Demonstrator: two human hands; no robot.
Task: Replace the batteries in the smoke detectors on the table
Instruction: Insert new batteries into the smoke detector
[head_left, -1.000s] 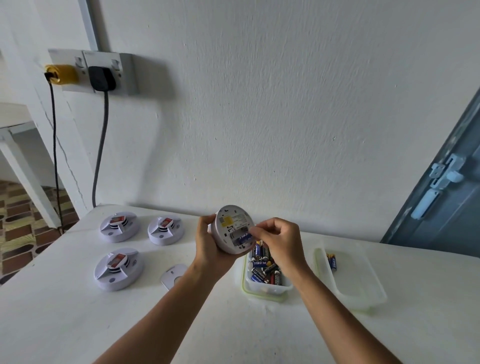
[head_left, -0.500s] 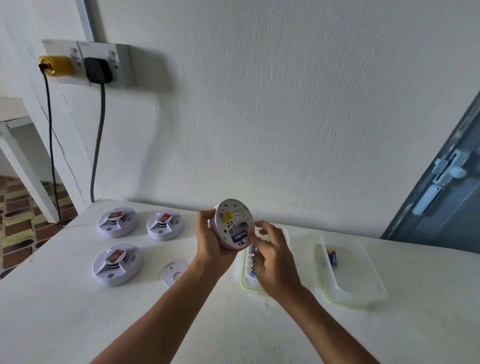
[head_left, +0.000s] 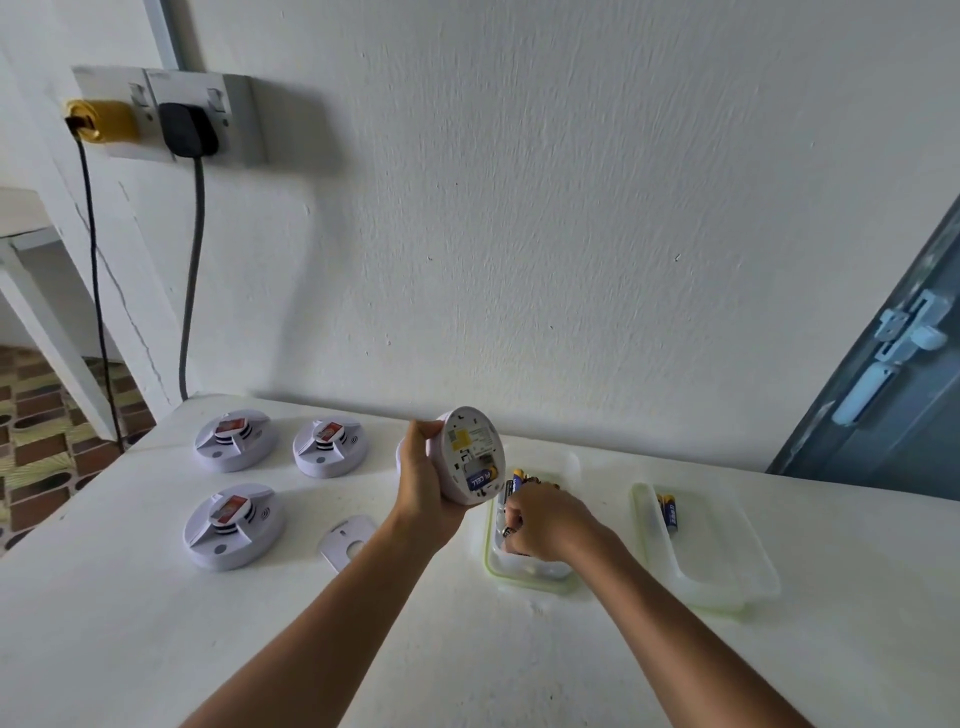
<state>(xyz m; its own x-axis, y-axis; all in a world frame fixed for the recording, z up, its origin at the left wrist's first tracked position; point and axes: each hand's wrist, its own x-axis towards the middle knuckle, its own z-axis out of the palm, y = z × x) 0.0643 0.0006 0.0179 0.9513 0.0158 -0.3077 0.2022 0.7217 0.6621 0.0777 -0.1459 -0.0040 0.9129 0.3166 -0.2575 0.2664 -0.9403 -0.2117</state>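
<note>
The left hand grips the smoke detector back-up – so its battery slot shows – while the right hand pinches a battery from the box.

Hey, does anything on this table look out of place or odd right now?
One thing: a loose white cover plate lies on the table near the three detectors. It probably belongs to the opened detector the left hand holds.

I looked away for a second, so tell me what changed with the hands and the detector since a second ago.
The right hand left the held smoke detector and dropped into the battery container, fingers curled among the batteries. The left hand still grips the detector, one battery seated inside. The three detectors on the table and the cover stayed put.
</note>
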